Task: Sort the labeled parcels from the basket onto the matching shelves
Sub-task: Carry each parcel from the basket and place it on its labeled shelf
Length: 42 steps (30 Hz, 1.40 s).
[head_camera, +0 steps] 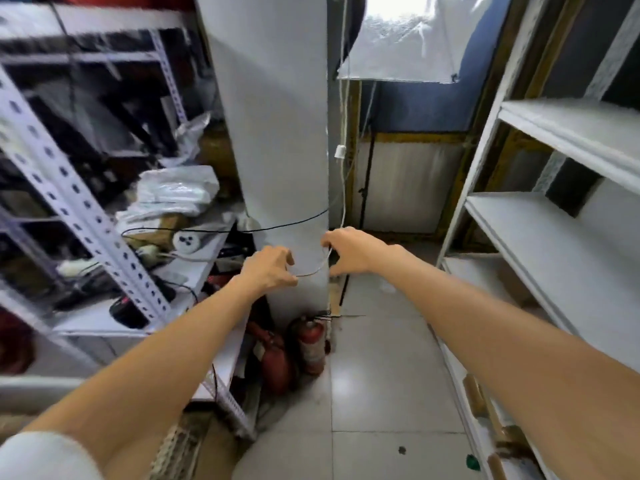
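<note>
glossy tiled floor (388, 382), perforated metal shelf upright (79, 216)

A metal shelf unit (204, 271) on the left holds white wrapped parcels (176, 194), a round socket (187, 241) and cables. White shelves (540, 237) stand right. Two red fire extinguishers (311, 344) stand on the tiled floor (388, 368).
</note>
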Each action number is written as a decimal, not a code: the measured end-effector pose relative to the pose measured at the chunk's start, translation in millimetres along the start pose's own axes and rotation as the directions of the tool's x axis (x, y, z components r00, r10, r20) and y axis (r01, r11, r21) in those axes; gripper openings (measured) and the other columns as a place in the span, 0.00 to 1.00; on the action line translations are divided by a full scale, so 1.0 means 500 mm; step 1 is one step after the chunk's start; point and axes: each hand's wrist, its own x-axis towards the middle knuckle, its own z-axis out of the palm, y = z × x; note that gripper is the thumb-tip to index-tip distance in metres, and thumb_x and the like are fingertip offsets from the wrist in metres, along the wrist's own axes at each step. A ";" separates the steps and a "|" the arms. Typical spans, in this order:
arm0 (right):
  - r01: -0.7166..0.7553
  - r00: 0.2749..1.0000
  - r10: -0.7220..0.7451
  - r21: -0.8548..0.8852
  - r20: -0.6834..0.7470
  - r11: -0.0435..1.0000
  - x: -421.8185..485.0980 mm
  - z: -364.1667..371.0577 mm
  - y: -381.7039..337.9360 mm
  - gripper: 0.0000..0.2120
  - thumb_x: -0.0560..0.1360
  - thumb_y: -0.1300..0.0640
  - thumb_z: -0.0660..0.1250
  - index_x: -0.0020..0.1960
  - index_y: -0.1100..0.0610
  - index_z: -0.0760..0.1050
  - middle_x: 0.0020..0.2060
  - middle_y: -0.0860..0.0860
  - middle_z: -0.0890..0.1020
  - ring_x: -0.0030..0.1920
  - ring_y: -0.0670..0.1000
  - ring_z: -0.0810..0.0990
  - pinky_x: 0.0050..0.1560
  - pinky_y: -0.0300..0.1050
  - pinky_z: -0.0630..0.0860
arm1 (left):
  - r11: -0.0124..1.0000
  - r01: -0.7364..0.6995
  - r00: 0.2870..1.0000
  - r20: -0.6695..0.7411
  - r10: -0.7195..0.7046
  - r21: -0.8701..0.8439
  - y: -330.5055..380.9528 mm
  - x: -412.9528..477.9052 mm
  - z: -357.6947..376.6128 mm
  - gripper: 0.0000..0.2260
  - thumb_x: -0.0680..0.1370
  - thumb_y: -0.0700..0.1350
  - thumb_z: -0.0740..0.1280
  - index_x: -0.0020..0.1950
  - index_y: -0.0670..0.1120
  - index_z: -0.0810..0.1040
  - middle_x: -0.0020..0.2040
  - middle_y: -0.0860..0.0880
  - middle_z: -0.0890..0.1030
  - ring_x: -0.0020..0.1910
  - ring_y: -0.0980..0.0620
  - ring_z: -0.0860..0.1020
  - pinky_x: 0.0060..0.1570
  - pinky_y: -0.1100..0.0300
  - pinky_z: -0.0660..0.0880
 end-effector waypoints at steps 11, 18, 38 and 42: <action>0.589 0.797 -0.578 -0.014 0.172 0.808 0.143 0.053 -0.365 0.23 0.73 0.54 0.70 0.64 0.61 0.69 0.57 0.55 0.76 0.54 0.56 0.75 0.52 0.50 0.74 | 0.830 0.552 0.817 -0.148 -0.558 -0.083 -0.261 -0.309 -0.058 0.18 0.72 0.50 0.73 0.58 0.44 0.75 0.54 0.45 0.79 0.52 0.43 0.77 0.45 0.53 0.74; 0.804 0.566 -0.779 0.028 0.269 0.594 0.109 0.146 -0.640 0.24 0.73 0.54 0.72 0.65 0.60 0.68 0.61 0.57 0.74 0.59 0.58 0.74 0.58 0.55 0.73 | 0.612 0.790 0.606 -0.110 -0.788 -0.031 -0.366 -0.566 -0.027 0.16 0.71 0.49 0.72 0.56 0.45 0.75 0.53 0.45 0.79 0.52 0.43 0.78 0.46 0.51 0.77; 0.891 0.411 -0.827 0.022 0.384 0.453 0.209 0.313 -1.074 0.21 0.71 0.55 0.71 0.60 0.60 0.69 0.55 0.56 0.76 0.55 0.57 0.76 0.53 0.52 0.76 | 0.397 0.909 0.396 -0.034 -0.918 -0.129 -0.715 -0.759 -0.007 0.16 0.73 0.46 0.69 0.60 0.44 0.75 0.57 0.45 0.78 0.55 0.45 0.76 0.45 0.56 0.73; 0.899 0.390 -0.824 0.022 0.412 0.437 0.268 0.357 -1.118 0.21 0.71 0.55 0.71 0.61 0.59 0.69 0.58 0.57 0.76 0.56 0.57 0.75 0.55 0.54 0.76 | 0.365 0.919 0.370 0.002 -0.929 -0.151 -0.777 -0.751 0.001 0.15 0.72 0.45 0.69 0.58 0.45 0.78 0.55 0.46 0.79 0.53 0.46 0.77 0.47 0.55 0.76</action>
